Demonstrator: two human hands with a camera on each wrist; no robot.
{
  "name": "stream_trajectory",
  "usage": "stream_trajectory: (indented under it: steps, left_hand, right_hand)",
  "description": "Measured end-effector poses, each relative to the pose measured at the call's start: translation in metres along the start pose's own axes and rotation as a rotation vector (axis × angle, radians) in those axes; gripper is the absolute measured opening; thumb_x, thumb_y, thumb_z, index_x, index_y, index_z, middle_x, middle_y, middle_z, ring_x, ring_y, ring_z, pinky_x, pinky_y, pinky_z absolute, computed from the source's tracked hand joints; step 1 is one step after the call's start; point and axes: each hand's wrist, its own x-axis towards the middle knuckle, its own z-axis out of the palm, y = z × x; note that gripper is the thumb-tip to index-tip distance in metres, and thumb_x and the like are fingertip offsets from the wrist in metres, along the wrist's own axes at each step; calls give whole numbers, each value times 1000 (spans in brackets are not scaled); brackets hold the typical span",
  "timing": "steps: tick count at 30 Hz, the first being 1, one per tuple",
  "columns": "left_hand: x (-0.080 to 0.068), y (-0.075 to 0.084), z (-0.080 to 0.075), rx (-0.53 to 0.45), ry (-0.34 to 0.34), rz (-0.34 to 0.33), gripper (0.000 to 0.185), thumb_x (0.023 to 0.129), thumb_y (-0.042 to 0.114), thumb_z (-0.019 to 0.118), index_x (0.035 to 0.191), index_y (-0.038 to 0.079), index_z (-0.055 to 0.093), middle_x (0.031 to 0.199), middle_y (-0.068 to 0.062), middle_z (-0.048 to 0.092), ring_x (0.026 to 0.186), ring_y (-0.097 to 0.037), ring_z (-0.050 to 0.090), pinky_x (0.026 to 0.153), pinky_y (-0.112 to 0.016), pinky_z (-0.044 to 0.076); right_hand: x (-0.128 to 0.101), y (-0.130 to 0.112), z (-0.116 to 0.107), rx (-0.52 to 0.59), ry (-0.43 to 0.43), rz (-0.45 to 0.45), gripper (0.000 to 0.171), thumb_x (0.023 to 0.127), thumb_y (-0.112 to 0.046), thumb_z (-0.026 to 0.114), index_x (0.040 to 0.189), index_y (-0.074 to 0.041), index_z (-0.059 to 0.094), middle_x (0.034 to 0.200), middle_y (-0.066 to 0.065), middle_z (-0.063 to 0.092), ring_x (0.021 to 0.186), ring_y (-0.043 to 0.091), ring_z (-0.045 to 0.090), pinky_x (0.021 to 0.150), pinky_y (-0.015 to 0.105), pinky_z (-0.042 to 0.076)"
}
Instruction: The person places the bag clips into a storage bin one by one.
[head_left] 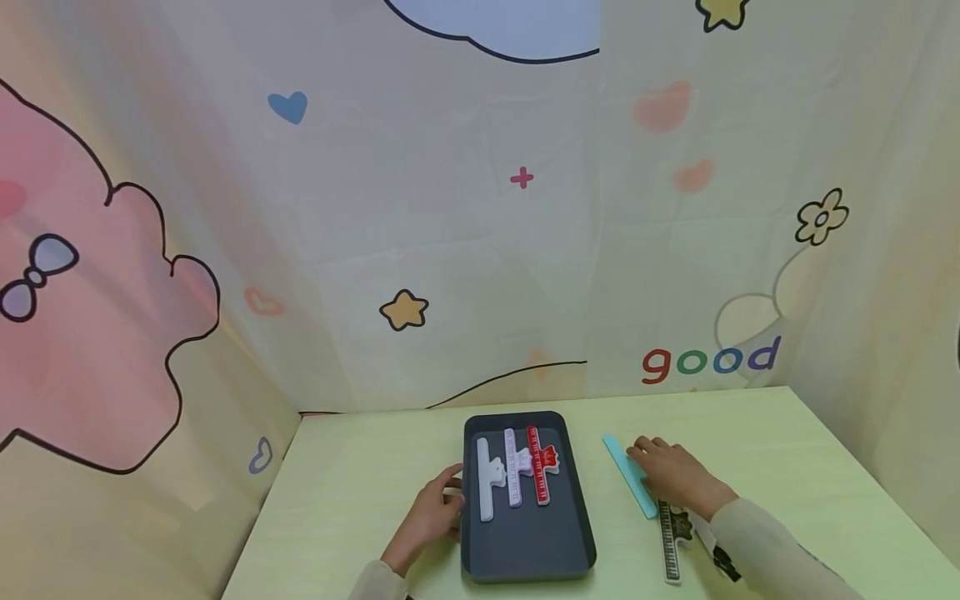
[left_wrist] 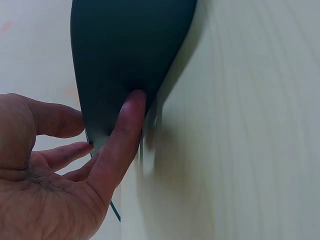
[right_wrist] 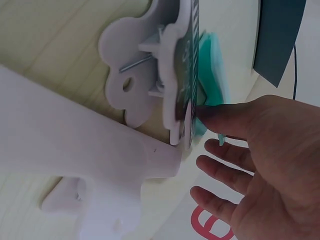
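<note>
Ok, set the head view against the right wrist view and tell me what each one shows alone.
Only the head view shows the dark tray with a white clip, a lilac clip and a red clip lying in it, the left hand touching its left wall, and the black ruler clip. Only the right wrist view shows a white flower-shaped clip close up, its metal spring visible. Both show the right hand with straight fingers at the teal clip.

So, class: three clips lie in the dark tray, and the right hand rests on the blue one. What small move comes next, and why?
Probably the right hand closes on the blue clip and lifts it. Its fingers only lie on the clip, which sits flat on the table beside the tray, and the left hand steadies the tray's edge.
</note>
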Motion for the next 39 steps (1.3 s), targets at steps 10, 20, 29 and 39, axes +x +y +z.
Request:
stream_trajectory:
  steps: [10,20,29,39]
  left_hand:
    - [0,0,0,-10,-7,-7,55,95,4,50,149,2,38,132,-26,53,106,-30,61,55,-33,59]
    - [0,0,0,4,-3,-9,55,94,3,50,148,2,39,131,-26,54,104,-29,62,55,-32,58]
    - [0,0,-1,-20,-10,-3,56,94,3,51,149,2,38,132,-27,53,105,-30,62,54,-34,59]
    - [0,0,0,-36,-19,-18,56,94,2,50,149,2,37,132,-27,52,101,-27,62,54,-35,59]
  right_hand:
    - [3,4,6,23,-35,16,49,86,-11,72,130,0,56,124,16,61,113,35,60,91,53,54]
    - [4,2,8,12,-26,-9,38,89,-4,65,126,0,56,121,14,60,111,34,59,89,53,54]
    - [5,0,12,-4,-17,-20,31,91,-3,63,121,0,56,115,14,58,103,30,59,84,51,55]
    - [1,-1,15,-31,10,-34,32,88,-6,68,118,-1,57,112,13,57,99,28,58,81,48,55]
